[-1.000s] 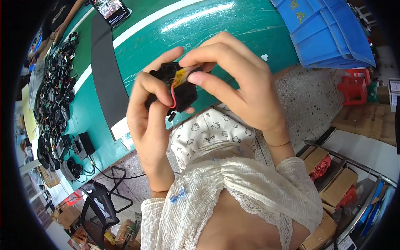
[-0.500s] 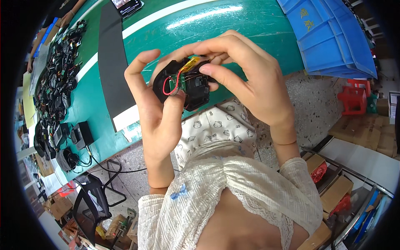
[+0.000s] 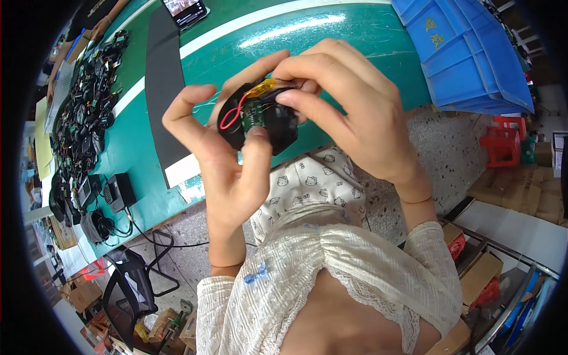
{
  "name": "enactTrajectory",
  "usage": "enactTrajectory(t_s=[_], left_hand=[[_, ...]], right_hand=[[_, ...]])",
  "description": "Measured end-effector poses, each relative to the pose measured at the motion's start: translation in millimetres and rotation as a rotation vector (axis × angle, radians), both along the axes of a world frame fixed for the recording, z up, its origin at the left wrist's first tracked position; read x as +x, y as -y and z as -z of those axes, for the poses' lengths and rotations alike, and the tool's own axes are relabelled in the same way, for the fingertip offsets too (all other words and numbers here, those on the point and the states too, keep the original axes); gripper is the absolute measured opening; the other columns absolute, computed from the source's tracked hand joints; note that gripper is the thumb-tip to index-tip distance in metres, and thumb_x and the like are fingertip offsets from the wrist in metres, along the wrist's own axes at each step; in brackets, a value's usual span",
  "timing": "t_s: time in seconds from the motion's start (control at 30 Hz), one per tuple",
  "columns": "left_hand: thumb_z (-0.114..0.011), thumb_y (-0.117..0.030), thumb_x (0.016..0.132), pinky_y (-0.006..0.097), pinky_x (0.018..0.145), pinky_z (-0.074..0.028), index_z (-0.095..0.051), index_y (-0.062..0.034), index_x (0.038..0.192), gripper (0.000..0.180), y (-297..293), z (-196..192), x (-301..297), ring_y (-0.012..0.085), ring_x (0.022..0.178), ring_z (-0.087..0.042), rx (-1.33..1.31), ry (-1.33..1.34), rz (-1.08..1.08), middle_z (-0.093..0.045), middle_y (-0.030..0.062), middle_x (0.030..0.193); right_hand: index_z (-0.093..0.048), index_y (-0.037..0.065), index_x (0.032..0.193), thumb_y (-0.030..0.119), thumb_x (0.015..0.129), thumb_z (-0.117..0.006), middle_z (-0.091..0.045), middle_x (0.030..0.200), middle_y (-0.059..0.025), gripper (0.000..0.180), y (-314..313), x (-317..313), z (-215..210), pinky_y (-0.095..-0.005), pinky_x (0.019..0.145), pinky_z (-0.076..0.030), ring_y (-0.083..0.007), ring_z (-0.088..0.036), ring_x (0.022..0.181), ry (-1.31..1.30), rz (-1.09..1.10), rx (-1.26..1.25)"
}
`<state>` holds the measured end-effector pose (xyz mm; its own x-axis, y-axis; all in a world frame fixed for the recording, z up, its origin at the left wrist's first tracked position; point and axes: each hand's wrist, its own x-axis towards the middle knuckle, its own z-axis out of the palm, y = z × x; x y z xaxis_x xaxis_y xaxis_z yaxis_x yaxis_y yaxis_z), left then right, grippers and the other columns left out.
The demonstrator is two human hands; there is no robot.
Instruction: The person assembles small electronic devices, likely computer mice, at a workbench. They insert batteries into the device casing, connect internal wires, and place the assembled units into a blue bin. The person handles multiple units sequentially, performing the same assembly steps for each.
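Between my hands, above the table's near edge, is an opened black electronic device (image 3: 278,127) with a green circuit board (image 3: 253,112) showing. A red wire (image 3: 227,122) loops out at its left side, and a small battery wrapped in yellow tape (image 3: 260,89) lies along its top edge. My left hand (image 3: 228,160) grips the black housing from the left, its thumb pressed on the lower edge of the board and its index finger raised. My right hand (image 3: 355,106) pinches the upper right edge of the device beside the battery; its fingertips are partly hidden.
A long heap of black electronic parts (image 3: 89,130) covers the table's left side, with a black boxy device (image 3: 118,190) nearer. A dark mat (image 3: 163,89), a lit phone (image 3: 184,12) and a blue crate (image 3: 467,56) lie around. Another person's arm (image 3: 103,26) shows far left.
The red wire loop has swung left, and the yellow-taped battery has shifted slightly left and flatter. My left thumb has moved a little right on the board.
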<state>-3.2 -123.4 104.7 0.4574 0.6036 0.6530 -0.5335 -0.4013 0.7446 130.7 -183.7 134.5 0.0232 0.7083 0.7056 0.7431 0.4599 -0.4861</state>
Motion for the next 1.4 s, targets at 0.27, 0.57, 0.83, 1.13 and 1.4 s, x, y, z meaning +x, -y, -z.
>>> enactTrajectory(t_s=[0.27, 0.57, 0.83, 1.13, 1.4], left_hand=[[-0.038, 0.011, 0.071, 0.030, 0.085, -0.038, -0.017, -0.0085, 0.112, 0.050, -14, -1, 2, 0.0225, 0.096, -0.049, 0.139, -0.035, 0.041, -0.042, 0.0256, 0.110], [-0.034, 0.011, 0.072, 0.035, 0.086, -0.041, -0.013, -0.0105, 0.099, 0.040, -22, -10, -1, 0.0297, 0.098, -0.050, 0.245, -0.152, 0.078, -0.038, 0.0372, 0.115], [-0.043, 0.008, 0.072, 0.030, 0.076, -0.041, -0.016, -0.0062, 0.105, 0.044, -35, -6, -2, 0.0200, 0.086, -0.047, 0.514, -0.179, 0.063, -0.040, 0.0229, 0.106], [-0.037, 0.012, 0.076, 0.036, 0.085, -0.043, -0.013, -0.0061, 0.100, 0.038, -30, -10, -7, 0.0296, 0.099, -0.051, 0.324, -0.361, 0.038, -0.041, 0.0338, 0.116], [-0.045, 0.008, 0.078, 0.036, 0.090, -0.040, -0.013, -0.0051, 0.118, 0.053, -21, -4, -1, 0.0258, 0.103, -0.049, -0.118, -0.327, 0.008, -0.040, 0.0260, 0.117]], right_hand=[[-0.056, -0.003, 0.092, -0.002, 0.067, -0.066, -0.053, 0.080, -0.0111, 0.027, -1, 3, 1, -0.0316, 0.058, -0.043, -0.0252, -0.051, 0.069, 0.213, 0.050, 0.130], [-0.057, -0.007, 0.090, -0.003, 0.063, -0.065, -0.053, 0.081, -0.0126, 0.028, 2, -1, -4, -0.0311, 0.055, -0.043, -0.0242, -0.050, 0.067, 0.301, 0.078, 0.105], [-0.056, -0.007, 0.088, 0.001, 0.058, -0.060, -0.052, 0.082, -0.0115, 0.032, 4, -5, -2, -0.0291, 0.053, -0.045, -0.0219, -0.049, 0.066, 0.425, 0.115, 0.076], [-0.055, -0.003, 0.088, 0.000, 0.060, -0.064, -0.052, 0.080, -0.0100, 0.029, -10, 3, 0, -0.0301, 0.056, -0.045, -0.0225, -0.051, 0.067, 0.356, 0.040, 0.134], [-0.059, 0.010, 0.096, 0.006, 0.067, -0.066, -0.053, 0.080, -0.0044, 0.030, -15, 6, 7, -0.0328, 0.067, -0.046, -0.0228, -0.054, 0.078, 0.031, 0.076, -0.006]])
